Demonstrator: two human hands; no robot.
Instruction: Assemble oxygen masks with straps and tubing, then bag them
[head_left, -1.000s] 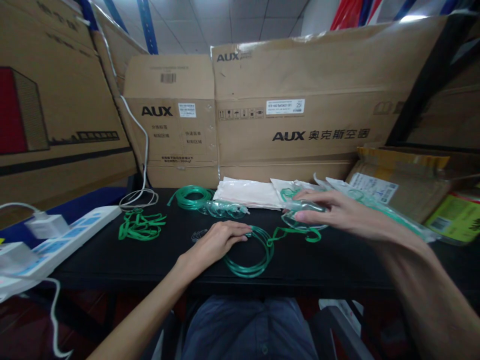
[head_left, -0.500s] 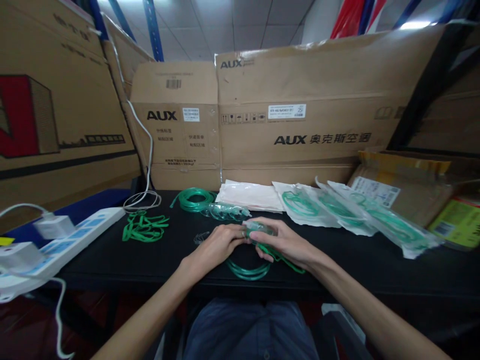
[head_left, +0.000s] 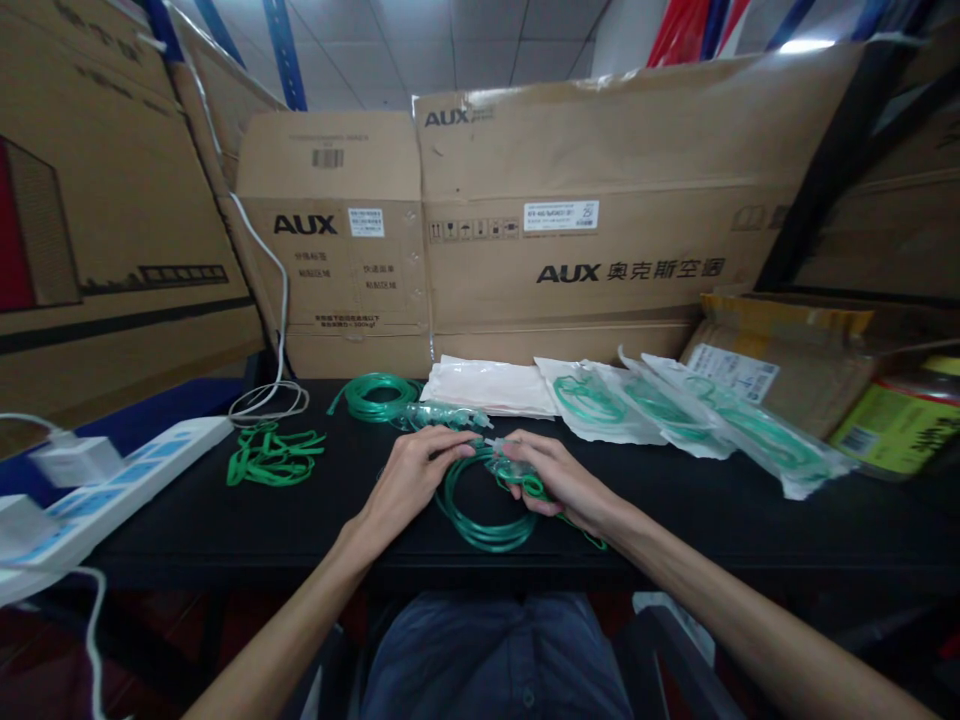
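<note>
My left hand (head_left: 417, 468) pinches the end of a coil of green tubing (head_left: 491, 537) that lies on the black table in front of me. Closed around a clear, green-tinted plastic mask (head_left: 504, 464) is my right hand (head_left: 566, 478). A green elastic strap (head_left: 534, 487) bunches under its fingers and trails onto the table. The mask's pale connector and the tube end are close together between the hands; I cannot tell whether they touch. Beyond my left fingers lie several clear plastic masks (head_left: 442, 416) in a row, beside another coil of green tubing (head_left: 379, 398).
Loose green straps (head_left: 276, 455) and a white power strip (head_left: 150, 478) are at left. White pouches (head_left: 491, 387) lie at the back. Bagged green tubing sets (head_left: 592, 400) spread to the right, near a cardboard box (head_left: 780, 365) and a yellow-labelled jar (head_left: 900, 425). Cardboard panels (head_left: 630, 200) stand behind.
My left hand has moved off the mask and now has the tube end, raising part of the coil. The right hand keeps the mask, turned with its connector leftward. The view shifted slightly.
</note>
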